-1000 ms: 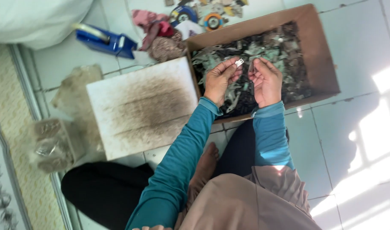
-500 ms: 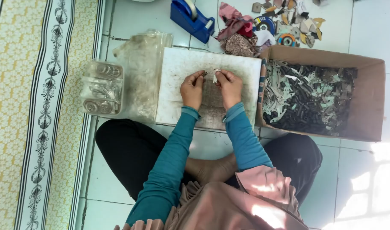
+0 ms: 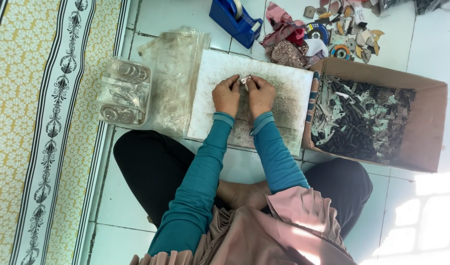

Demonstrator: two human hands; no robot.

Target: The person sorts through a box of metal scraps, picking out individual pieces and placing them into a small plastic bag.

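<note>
In the head view, both hands have been brought from over the cardboard box [image 3: 434,122], at right, to the white board [image 3: 284,83]. A small metal piece [image 3: 244,80] is pinched between the left hand [image 3: 227,94] and right hand [image 3: 261,95], fingers clenched; a part has evidently been picked for work.

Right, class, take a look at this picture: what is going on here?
A person in teal sleeves sits cross-legged on a tiled floor, both hands over a stained white board. The left hand and right hand pinch a small silvery metal piece between them. To the right stands an open cardboard box of mixed dark and silvery metal parts. To the left lie clear plastic bags, some holding metal rings. A blue tape dispenser sits above the board.
</note>
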